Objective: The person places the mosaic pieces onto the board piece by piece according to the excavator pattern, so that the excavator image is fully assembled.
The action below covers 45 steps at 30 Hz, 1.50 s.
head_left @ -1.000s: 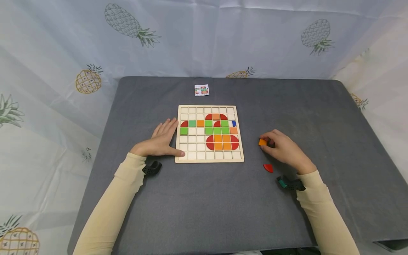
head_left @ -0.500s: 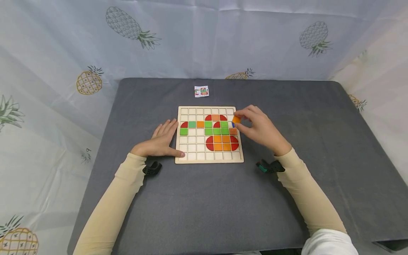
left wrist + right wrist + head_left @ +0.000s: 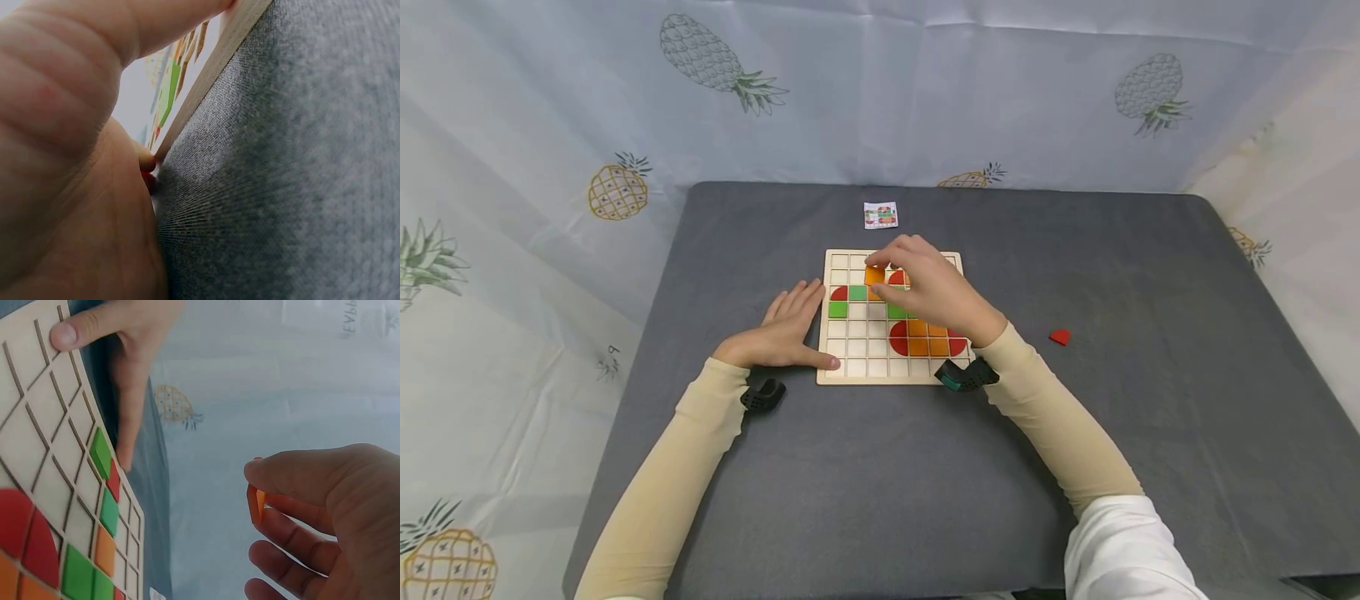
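My right hand (image 3: pixel 925 283) pinches an orange square tile (image 3: pixel 874 275) between thumb and forefinger, over the upper middle of the wooden grid board (image 3: pixel 857 367). In the right wrist view the orange tile (image 3: pixel 257 503) is seen edge-on, with the other fingers loosely bent below. My left hand (image 3: pixel 778 333) lies along the board's left edge, fingers spread and straight, thumb on the near left corner. Red, green and orange pieces sit in the grid, among them a green tile (image 3: pixel 837 310) in the left column. My right hand and wrist cover much of the board's right side.
A red piece (image 3: pixel 1060 337) lies on the grey cloth right of my right forearm. A small printed card (image 3: pixel 880 215) with a coloured pattern lies behind the board. Each wrist wears a black camera mount. Pineapple-print curtains (image 3: pixel 1000 92) hang beyond the table.
My right hand has carried the orange tile leftward, from the table on the right to over the board. A red piece shows where that hand was. My left hand stays in place.
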### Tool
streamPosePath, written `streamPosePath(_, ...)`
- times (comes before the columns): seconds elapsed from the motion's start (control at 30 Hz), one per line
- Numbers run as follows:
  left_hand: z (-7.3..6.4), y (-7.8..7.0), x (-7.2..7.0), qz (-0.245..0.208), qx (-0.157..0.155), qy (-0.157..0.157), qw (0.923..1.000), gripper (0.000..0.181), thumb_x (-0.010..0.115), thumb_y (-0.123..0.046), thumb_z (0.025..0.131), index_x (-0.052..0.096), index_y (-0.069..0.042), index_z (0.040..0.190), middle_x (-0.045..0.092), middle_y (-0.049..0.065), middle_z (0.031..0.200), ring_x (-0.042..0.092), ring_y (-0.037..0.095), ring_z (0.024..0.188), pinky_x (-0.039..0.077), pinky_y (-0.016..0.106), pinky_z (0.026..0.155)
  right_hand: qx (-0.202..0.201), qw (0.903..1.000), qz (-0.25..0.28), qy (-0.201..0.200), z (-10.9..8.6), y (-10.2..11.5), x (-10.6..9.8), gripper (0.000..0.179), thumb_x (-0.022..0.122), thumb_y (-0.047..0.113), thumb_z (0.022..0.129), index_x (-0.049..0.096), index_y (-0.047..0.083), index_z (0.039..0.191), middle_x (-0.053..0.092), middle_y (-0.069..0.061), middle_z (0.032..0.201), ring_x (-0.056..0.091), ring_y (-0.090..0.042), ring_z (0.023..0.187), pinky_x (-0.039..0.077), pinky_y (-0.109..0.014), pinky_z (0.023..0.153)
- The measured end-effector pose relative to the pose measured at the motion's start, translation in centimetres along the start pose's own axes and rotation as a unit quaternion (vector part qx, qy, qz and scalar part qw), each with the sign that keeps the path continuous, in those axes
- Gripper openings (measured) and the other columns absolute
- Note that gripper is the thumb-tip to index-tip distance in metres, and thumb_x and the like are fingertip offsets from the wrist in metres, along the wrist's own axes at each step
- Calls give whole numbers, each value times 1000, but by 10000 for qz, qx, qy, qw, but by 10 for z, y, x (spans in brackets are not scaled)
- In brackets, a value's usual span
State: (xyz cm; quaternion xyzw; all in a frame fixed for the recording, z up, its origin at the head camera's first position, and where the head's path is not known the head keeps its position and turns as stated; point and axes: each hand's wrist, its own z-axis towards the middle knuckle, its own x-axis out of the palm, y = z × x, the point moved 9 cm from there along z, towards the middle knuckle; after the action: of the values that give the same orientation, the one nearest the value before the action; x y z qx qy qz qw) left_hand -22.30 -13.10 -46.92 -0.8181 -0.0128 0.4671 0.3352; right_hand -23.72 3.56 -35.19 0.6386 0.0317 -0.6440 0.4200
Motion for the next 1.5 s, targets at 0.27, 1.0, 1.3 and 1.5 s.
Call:
streamPosePath(0.27,-3,-2,-1,12,-4,42,10000,126,77,-56,83,-8,-7,163,-14,11,171,-17,32,158,-11,54,126,-163,9986,-107,499,18,6,38,32,70,23,95,70,11,125,67,-4,116,56,-23,109,47,-36,96)
streamPosePath(1.0,-2,-4,-1,36,130,69,9999,125,76,-57,84,-8,-8,163,-16,10,171,-19,31,158,-12,54,126,-830,9851,-664,1355,25,15,88,31,70,25,95,71,10,122,69,-4,115,58,-22,104,48,-35,98)
streamPosePath(1.3,0,-1,1,11,138,95,9999,126,75,-57,84,-9,-8,163,-15,11,171,-20,32,158,-12,55,125,-813,9821,-804,1494,19,12,100,32,69,27,97,70,11,126,67,-3,121,57,-20,113,47,-34,104)
streamPosePath(1.5,-1,0,0,-11,110,90,9999,125,75,-57,84,-10,-8,163,-16,10,171,-20,31,158,-12,55,126,-1016,9808,-960,1357,18,16,101,33,69,28,97,71,10,125,66,-4,118,57,-21,109,48,-34,99)
